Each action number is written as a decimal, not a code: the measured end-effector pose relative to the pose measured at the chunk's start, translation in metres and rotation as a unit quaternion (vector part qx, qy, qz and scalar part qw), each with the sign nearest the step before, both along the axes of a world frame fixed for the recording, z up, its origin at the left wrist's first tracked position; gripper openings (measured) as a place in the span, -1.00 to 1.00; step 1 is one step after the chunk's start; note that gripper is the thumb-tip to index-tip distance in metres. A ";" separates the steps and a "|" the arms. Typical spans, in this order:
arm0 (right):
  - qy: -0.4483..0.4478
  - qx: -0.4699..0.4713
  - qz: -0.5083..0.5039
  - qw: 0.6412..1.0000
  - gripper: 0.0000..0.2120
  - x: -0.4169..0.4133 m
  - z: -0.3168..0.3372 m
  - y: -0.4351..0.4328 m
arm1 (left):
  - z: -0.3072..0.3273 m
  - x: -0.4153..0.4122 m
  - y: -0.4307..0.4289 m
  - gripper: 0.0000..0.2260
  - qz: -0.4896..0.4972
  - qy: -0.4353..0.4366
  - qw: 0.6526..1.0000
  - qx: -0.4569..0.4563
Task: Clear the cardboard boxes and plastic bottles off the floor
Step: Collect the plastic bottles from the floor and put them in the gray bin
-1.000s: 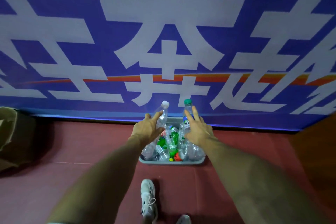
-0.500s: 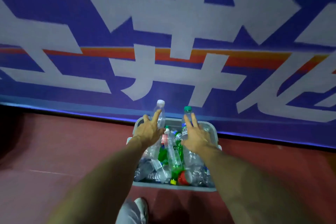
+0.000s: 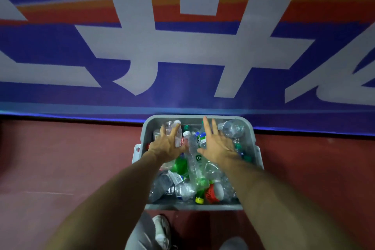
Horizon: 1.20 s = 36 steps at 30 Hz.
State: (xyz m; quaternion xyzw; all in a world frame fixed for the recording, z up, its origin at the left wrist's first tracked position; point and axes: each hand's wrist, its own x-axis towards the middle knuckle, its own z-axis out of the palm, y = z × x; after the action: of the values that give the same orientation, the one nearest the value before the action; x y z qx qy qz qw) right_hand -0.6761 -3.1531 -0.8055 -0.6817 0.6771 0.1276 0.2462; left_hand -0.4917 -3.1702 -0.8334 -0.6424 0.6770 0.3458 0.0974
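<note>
Where floor meets wall: grey bin (image 3: pixel 192 207), far rim against wall's foot. Packed with plastic bottles (image 3: pixel 192 172), clear and green, many crushed, mostly lying flat; yellow cap (image 3: pixel 199 200) and red wrapper (image 3: pixel 211 195) at near edge. Left hand (image 3: pixel 165 146) above bin's far-left corner, fingers straight and splayed over clear white-capped bottle (image 3: pixel 177 131); not curled round it, contact unclear. Right hand (image 3: pixel 216 145) above far middle, fingers spread straight, gripping nothing; blue-labelled bottle (image 3: pixel 199 138) just beside palm. Floor (image 3: pixel 60 158): dark red, smooth, faint pale line at left. Wall (image 3: pixel 60 46): blue banner, large white characters, orange-red stripe up top, bright blue strip along bottom. White shoe (image 3: pixel 162 229) and grey trouser leg (image 3: pixel 142 233) near bin's near edge.
</note>
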 end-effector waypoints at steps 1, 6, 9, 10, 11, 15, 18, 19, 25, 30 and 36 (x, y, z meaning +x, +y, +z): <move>0.005 0.004 -0.004 1.000 0.07 -0.002 0.007 0.001 | 0.007 0.001 0.002 -0.20 -0.009 -0.007 1.000 0.007; 0.018 0.026 -0.024 0.999 0.04 -0.007 0.070 0.008 | 0.075 0.009 0.014 -0.23 -0.029 -0.031 0.999 0.021; 0.015 0.024 -0.032 0.999 0.00 -0.007 0.117 0.018 | 0.117 0.011 0.020 -0.24 -0.034 -0.033 0.999 0.026; 0.013 0.024 -0.035 0.999 -0.02 -0.008 0.133 0.022 | 0.132 0.011 0.023 -0.23 -0.037 -0.039 0.998 0.025; 0.016 0.023 -0.034 0.999 -0.03 -0.009 0.150 0.026 | 0.148 0.010 0.025 -0.23 -0.040 -0.045 0.998 0.024; 0.028 0.015 -0.033 0.999 -0.09 -0.017 0.216 0.044 | 0.218 0.000 0.041 -0.26 -0.041 -0.051 0.998 0.003; 0.032 0.007 -0.034 0.999 -0.14 -0.024 0.265 0.058 | 0.272 -0.005 0.053 -0.26 -0.038 -0.039 0.998 -0.019; 0.032 0.004 -0.035 0.999 -0.16 -0.026 0.282 0.063 | 0.291 -0.007 0.058 -0.26 -0.036 -0.039 0.998 -0.027; 0.019 -0.033 -0.062 0.997 -0.21 -0.043 0.381 0.095 | 0.395 -0.022 0.080 -0.31 -0.090 -0.061 0.987 -0.121; 0.040 -0.076 -0.126 0.988 -0.25 -0.061 0.446 0.128 | 0.459 -0.046 0.086 -0.36 -0.158 -0.042 0.968 -0.192; 0.094 -0.116 -0.247 0.957 -0.30 -0.085 0.498 0.202 | 0.504 -0.093 0.101 -0.38 -0.263 0.021 0.935 -0.236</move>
State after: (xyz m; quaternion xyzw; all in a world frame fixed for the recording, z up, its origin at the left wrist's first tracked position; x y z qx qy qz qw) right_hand -0.7612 -2.9509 -0.3074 -0.5023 0.8544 0.0471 0.1242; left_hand -0.5846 -3.0690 -0.3290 -0.4380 0.8860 0.1516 0.0161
